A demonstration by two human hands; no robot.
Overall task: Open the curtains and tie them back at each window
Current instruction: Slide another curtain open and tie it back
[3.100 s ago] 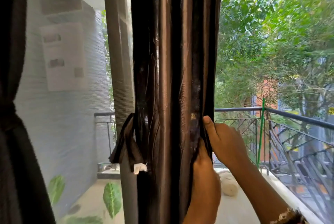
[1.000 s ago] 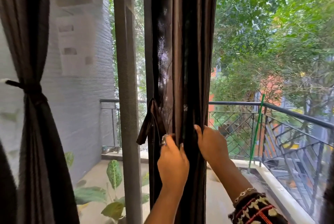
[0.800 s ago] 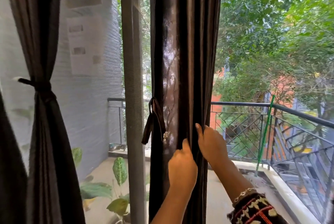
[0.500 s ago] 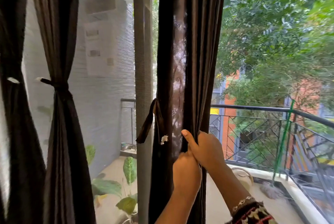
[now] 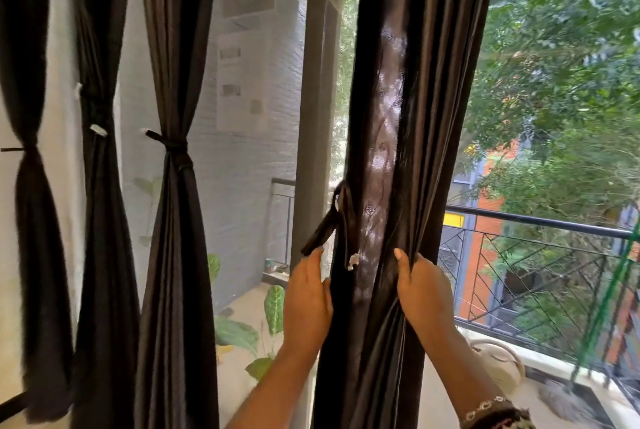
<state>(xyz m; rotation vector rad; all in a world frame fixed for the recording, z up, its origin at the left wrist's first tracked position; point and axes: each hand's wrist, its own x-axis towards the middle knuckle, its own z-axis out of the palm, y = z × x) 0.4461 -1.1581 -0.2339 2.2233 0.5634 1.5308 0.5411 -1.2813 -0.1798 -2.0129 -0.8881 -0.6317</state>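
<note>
Right grip [image 5: 420, 290] pinches the gathered folds of the dark curtain [image 5: 426, 116] in the centre of the frame, probably to keep them bunched. Left grip [image 5: 306, 293], fingers straight, touches the loose tie strap [image 5: 322, 227] at the curtain's left side, seemingly ready to wrap it around.

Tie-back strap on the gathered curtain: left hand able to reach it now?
Likely yes: the left hand lies open beside the curtain, its fingers right at the dangling end of the strap, nothing between.
</note>
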